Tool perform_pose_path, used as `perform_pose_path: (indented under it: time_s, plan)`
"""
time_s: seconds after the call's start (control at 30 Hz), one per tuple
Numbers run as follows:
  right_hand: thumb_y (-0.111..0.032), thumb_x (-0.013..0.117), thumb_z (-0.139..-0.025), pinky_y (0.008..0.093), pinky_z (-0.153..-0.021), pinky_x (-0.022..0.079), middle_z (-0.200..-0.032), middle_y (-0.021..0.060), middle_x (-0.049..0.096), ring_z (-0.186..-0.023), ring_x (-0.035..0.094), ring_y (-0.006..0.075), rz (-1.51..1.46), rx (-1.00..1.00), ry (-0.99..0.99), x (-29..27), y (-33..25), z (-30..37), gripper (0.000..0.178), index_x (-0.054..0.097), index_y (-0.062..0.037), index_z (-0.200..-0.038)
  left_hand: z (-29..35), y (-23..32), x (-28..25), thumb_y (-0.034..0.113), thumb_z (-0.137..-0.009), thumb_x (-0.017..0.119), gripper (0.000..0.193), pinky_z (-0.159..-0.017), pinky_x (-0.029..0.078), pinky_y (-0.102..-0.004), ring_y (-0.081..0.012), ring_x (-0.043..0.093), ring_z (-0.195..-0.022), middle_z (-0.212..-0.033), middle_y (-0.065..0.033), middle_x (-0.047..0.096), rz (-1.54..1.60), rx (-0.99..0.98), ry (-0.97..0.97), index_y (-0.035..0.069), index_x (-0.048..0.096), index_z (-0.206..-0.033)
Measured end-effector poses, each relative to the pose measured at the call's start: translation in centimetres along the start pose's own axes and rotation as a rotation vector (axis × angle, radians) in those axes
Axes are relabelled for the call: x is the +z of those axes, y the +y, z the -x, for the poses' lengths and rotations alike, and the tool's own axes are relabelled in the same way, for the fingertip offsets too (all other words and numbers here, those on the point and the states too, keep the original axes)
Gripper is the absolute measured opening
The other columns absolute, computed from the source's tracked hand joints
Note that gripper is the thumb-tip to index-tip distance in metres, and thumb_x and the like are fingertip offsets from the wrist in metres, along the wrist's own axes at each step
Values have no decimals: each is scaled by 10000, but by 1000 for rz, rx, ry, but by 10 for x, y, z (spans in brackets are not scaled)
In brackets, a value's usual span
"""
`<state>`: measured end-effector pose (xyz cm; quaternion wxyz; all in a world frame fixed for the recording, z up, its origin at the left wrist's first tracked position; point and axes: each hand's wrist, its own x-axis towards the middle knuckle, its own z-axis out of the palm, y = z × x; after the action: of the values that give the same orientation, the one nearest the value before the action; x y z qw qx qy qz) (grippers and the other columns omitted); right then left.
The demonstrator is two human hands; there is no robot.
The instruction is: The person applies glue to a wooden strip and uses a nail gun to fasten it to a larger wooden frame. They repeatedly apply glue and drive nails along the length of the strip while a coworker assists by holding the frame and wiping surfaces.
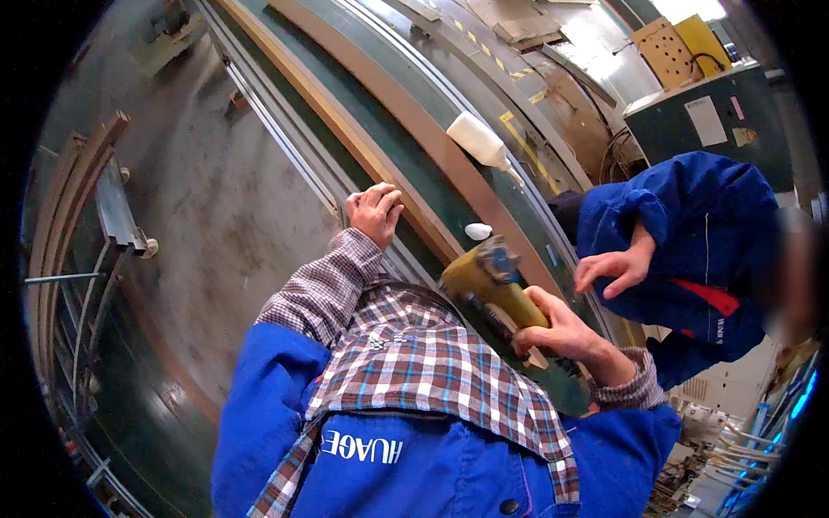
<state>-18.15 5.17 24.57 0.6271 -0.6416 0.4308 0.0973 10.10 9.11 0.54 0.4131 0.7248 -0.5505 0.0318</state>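
My left hand [375, 214] lies on the near edge of a long light-brown wooden strip [324, 99], its fingers bent over it. In my right hand [566, 331] is an olive-yellow pneumatic nail gun [477, 278], gripped round its handle. The gun's head is over the strip, close to my body; its nose is hidden from this view. Beyond the strip, a wider curved brown board [389, 104] runs alongside on the green bench top [393, 160]. A white squeeze bottle [477, 142] lies tilted on that board, and a small white rounded piece [477, 231] sits near the gun.
Across the bench at right stands a co-worker in a blue jacket [691, 233], one hand [615, 269] held out near my right hand. Metal rails [285, 138] edge the bench. Curved brown strips [73, 207] rest on a metal rack at far left. A dark green cabinet [708, 129] stands upper right.
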Motion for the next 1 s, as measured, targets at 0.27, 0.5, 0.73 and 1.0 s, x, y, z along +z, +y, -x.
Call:
perform_pose_path:
  time_s: [0.27,0.5,0.73,1.0]
  plan:
    - [-49,589,-733,296,-685,472,-805,72,572,-725,565,151,-62,-77,132,7,-24,-1,335,507,1,-1055,-6,-24,-23,208,-811,628,256,-905,313,-381,-192,530,-1058,-1143,-20,572,-96,-140,16,131,604,-1054]
    - [-118,634,-805,243,-429,404,-574,31,513,-472,514,115,-92,81,206,4,-33,-41,148,524,-20,-788,-28,-26,-10,227,-880,542,320,-1022,238,-448,-221,405,-1251,-1321,-57,469,-62,157,-95,130,548,-1184]
    - [-56,581,-807,242,-373,390,-540,15,478,-387,461,109,-83,-44,252,22,-15,-80,208,477,-16,-983,-41,-38,9,390,-954,341,414,-1090,123,-508,-234,144,-1381,-1425,-49,325,-103,77,-462,148,499,-1251]
    - [-38,549,-774,247,-371,394,-578,27,508,-409,481,109,-28,63,171,17,-14,-98,162,524,7,-928,-38,-33,5,365,-955,328,383,-1106,103,-479,-246,98,-1386,-1399,-57,327,-2,16,-476,138,520,-1197]
